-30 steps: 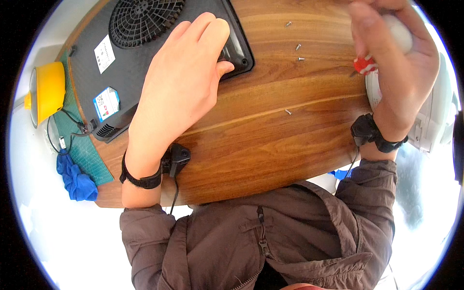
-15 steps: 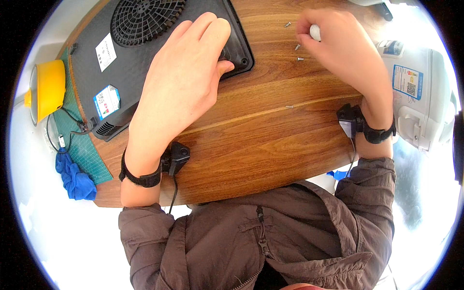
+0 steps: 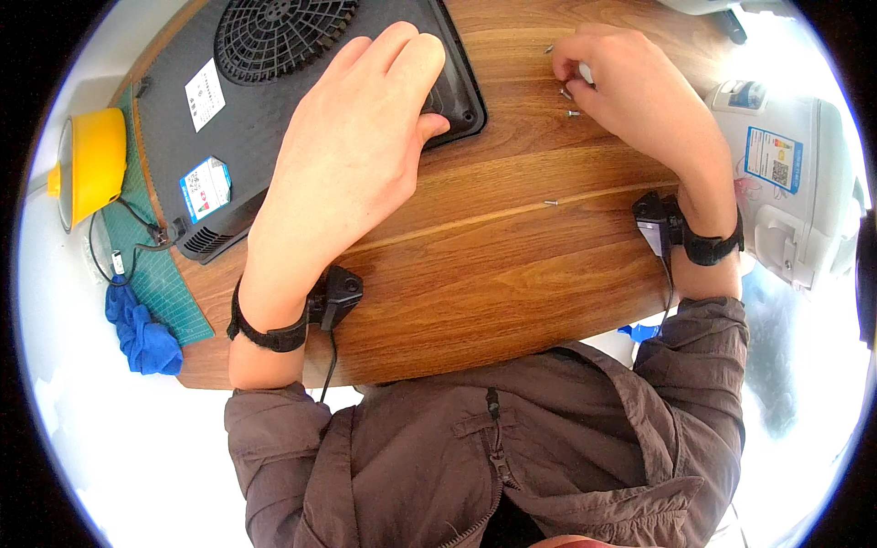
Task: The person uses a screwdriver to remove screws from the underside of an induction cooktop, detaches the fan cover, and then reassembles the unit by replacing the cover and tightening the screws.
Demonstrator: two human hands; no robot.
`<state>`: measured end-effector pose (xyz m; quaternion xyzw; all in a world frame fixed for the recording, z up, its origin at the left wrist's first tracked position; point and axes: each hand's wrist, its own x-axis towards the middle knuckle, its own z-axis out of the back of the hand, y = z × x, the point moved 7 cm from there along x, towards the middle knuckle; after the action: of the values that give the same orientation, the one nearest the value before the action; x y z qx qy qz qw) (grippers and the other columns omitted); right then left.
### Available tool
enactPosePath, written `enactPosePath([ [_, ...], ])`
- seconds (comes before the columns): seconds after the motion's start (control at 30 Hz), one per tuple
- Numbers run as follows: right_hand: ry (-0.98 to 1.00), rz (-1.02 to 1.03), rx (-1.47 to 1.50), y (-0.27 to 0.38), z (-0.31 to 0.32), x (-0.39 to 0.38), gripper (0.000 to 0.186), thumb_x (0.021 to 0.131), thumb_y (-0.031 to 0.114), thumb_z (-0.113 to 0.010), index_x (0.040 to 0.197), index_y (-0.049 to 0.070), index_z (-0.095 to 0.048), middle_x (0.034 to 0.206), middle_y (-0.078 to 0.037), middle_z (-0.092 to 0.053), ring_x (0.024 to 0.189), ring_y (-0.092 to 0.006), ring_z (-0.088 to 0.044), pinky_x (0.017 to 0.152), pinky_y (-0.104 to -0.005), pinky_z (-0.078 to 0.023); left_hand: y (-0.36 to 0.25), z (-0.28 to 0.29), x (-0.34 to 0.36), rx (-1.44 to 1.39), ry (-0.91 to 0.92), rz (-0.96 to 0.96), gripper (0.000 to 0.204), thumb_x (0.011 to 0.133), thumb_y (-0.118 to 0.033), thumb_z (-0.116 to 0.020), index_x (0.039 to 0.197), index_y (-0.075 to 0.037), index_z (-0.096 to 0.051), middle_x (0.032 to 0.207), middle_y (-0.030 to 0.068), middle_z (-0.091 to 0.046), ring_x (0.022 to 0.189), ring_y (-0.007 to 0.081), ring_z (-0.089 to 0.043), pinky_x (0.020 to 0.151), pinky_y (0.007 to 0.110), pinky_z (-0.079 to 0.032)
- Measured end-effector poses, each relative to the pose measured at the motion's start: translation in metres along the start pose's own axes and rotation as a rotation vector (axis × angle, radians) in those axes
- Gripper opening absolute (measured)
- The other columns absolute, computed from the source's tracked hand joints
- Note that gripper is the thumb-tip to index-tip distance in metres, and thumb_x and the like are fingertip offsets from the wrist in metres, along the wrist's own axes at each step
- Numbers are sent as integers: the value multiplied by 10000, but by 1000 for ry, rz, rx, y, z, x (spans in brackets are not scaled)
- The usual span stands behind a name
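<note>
My left hand (image 3: 352, 160) rests over the right part of a black flat appliance (image 3: 256, 123) that lies with its fan grille (image 3: 283, 36) facing up. Its fingers are curled, and whatever they hold is hidden beneath them. My right hand (image 3: 635, 91) is at the far right of the table, fingers bent together around a small white rounded object (image 3: 586, 72), only partly visible. Close by its fingertips lie small screws, one (image 3: 565, 94) almost touching them and another (image 3: 574, 114) just nearer to me. A further screw (image 3: 551, 202) lies alone on the wood.
The wooden table (image 3: 475, 283) curves toward my body. A white appliance (image 3: 776, 183) stands at the right. To the left are a yellow round-shaped object (image 3: 96, 160), a blue cloth (image 3: 144, 338), a green cutting mat (image 3: 174, 297) and a black cable (image 3: 130, 260).
My right hand has come down slightly toward the screws, its fingertips now beside one of them. The left hand keeps its place over the black appliance.
</note>
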<state>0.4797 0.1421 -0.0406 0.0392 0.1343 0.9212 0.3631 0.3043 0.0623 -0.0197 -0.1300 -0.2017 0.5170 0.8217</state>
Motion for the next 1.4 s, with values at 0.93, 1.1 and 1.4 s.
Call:
enactPosePath([
  [0.93,-8,-97,77,15,-1,8,77,804,24,-655,874,-3,-639,815,-201,-679,786,-416,-663,727,-460,-530,0,1,0,-15,-26,-1,351,796,-13,-744,1015,-10,-469,992,157,-517,969,400,-545,842,452,-464],
  [1.1,-117,87,247,37,14,8,107,786,18,-695,856,11,-614,825,-134,-666,795,-353,-655,705,-412,-518,1,0,-1,-6,-26,19,348,800,-31,-746,1012,-14,-470,992,156,-520,969,403,-544,836,458,-463],
  [1.4,-256,340,347,73,15,2,155,743,-24,-751,816,44,-633,853,-63,-655,785,-267,-654,675,-341,-527,-5,3,1,1,-40,-28,346,790,-26,-742,1019,-21,-482,998,167,-520,974,414,-545,836,475,-464],
])
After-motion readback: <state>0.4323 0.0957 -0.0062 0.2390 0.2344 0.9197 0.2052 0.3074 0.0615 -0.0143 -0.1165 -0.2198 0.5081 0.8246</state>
